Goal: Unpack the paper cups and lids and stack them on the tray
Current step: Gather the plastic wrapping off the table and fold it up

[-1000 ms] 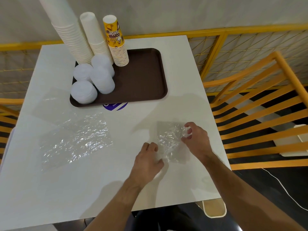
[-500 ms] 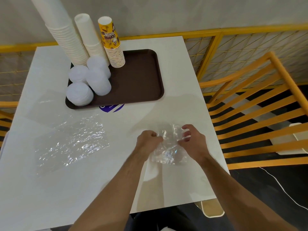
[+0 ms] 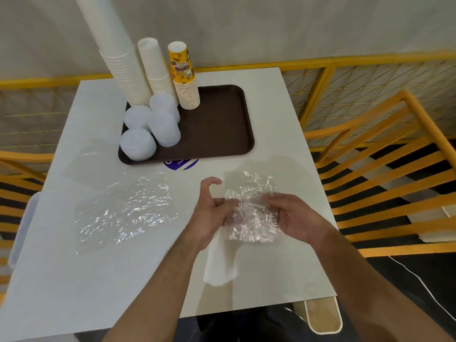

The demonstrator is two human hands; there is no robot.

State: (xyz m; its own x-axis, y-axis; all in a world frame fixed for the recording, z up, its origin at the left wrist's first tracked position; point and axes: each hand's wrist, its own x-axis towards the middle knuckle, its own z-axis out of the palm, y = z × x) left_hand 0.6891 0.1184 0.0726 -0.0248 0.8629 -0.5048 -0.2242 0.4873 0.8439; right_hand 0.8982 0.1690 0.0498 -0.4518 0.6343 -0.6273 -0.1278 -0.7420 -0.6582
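Note:
A brown tray (image 3: 222, 124) sits at the far side of the white table (image 3: 98, 280). On its left half stand a tall stack of white paper cups (image 3: 118, 55), a shorter white stack (image 3: 155, 67) and a yellow printed stack (image 3: 183, 77). Several stacks of translucent lids (image 3: 164, 124) stand in front of them. Above the table's near right part, my left hand (image 3: 212, 213) and my right hand (image 3: 293, 218) both hold a crumpled clear plastic wrapper (image 3: 251, 218) between them.
A second clear plastic wrapper (image 3: 123, 211) lies flat on the table's left half. A blue round sticker (image 3: 181, 164) peeks out under the tray's near edge. Yellow wooden chairs (image 3: 385, 174) stand to the right and left. A yellow railing runs behind.
Both hands have lifted the clear wrapper off the table and bunched it together between them. The view has tilted up slightly.

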